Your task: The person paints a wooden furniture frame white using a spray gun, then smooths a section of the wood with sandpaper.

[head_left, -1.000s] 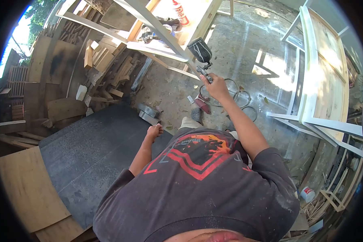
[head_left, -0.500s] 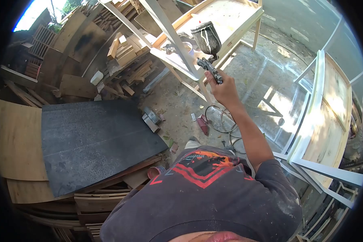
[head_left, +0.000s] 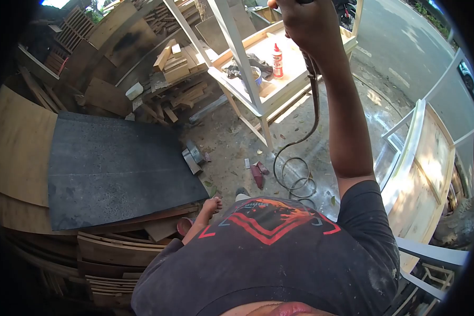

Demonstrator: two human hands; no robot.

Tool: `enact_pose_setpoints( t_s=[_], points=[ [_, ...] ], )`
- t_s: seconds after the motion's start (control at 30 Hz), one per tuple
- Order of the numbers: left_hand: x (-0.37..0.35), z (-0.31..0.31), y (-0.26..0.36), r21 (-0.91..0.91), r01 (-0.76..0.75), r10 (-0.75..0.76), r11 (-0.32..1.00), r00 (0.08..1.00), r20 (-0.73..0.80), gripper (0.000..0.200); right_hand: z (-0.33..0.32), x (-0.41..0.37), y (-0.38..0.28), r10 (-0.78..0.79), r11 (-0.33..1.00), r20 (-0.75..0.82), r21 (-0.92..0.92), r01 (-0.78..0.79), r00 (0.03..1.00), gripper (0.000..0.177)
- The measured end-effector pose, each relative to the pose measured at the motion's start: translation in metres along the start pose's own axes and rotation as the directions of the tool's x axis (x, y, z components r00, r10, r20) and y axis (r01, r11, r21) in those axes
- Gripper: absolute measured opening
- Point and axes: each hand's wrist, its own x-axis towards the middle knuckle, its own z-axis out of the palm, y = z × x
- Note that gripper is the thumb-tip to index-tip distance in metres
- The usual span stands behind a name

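My right hand [head_left: 310, 26] is raised at the top edge, fingers wrapped around the handle of a spray gun. Most of the gun is hidden by the hand or out of frame. From below that hand an air hose [head_left: 316, 100] hangs down and coils on the ground. Low beside my body, my left hand [head_left: 211, 206] has its fingers curled, with nothing visible in it. Beyond the right hand stands a white-painted wooden frame [head_left: 242, 52] with a tray-like shelf. On the shelf are a red-and-white bottle [head_left: 277, 60] and an open can [head_left: 255, 76].
A dark panel [head_left: 124, 168] lies on wooden sheets at left. Stacked wood offcuts [head_left: 174, 66] are behind it. Another partly white wooden piece [head_left: 432, 152] leans at right. A reddish object [head_left: 257, 176] and the coiled hose lie on the ground. A road [head_left: 400, 42] runs beyond.
My right hand with the spray gun has risen to the top edge, taking the gun's dark cup out of view. The bottle now shows. My left hand has come into view at my side.
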Motion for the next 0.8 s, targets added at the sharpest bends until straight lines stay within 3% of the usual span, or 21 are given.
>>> enact_pose_setpoints(
  t_s=[0.03,0.13,0.27,0.4,0.47,0.53,0.63,0.7,0.73,0.8],
  points=[
    [-0.007,-0.001,-0.003,0.071,-0.045,0.044,0.996,0.999,0.016,0.033,-0.002,-0.001,0.008,0.027,0.997,0.035,-0.075,-0.025,0.999,0.024],
    [-0.02,-0.008,-0.027,0.321,-0.197,0.173,0.926,0.98,0.1,0.033,-0.004,-0.029,0.041,0.031,0.997,0.027,-0.077,-0.029,0.999,0.06],
    [-0.025,-0.029,-0.078,0.731,-0.297,0.208,0.614,0.955,0.213,0.033,-0.005,-0.084,0.094,0.049,0.996,0.073,-0.078,-0.043,0.996,0.048],
    [-0.039,-0.048,-0.101,0.833,-0.284,0.17,0.475,0.958,0.23,0.034,-0.005,-0.143,0.131,0.259,0.958,0.143,-0.167,-0.235,0.955,0.045],
    [-0.047,-0.055,-0.102,0.827,-0.236,0.139,0.511,0.972,0.191,0.034,-0.002,-0.167,0.157,0.49,0.866,0.238,-0.242,-0.437,0.839,0.051],
    [-0.055,-0.058,-0.091,0.774,-0.158,0.091,0.613,0.987,0.13,0.034,0.013,-0.198,0.193,0.564,0.821,0.222,-0.256,-0.51,0.796,0.055],
    [-0.062,-0.06,-0.062,0.431,0.075,-0.075,0.899,0.997,-0.017,0.035,0.03,-0.236,0.228,0.655,0.751,0.236,-0.316,-0.58,0.718,0.059],
    [-0.062,-0.061,-0.037,0.219,0.146,-0.137,0.965,0.989,-0.057,0.035,0.044,-0.264,0.253,0.689,0.719,0.23,-0.342,-0.605,0.688,0.06],
    [-0.061,-0.062,-0.025,0.146,0.157,-0.148,0.977,0.986,-0.071,0.035,0.051,-0.278,0.261,0.709,0.698,0.22,-0.359,-0.62,0.67,0.059],
    [-0.064,-0.063,-0.006,0.189,0.081,-0.063,0.979,0.993,-0.097,0.035,0.061,-0.301,0.27,0.74,0.66,0.194,-0.394,-0.64,0.643,0.059]
  ],
)
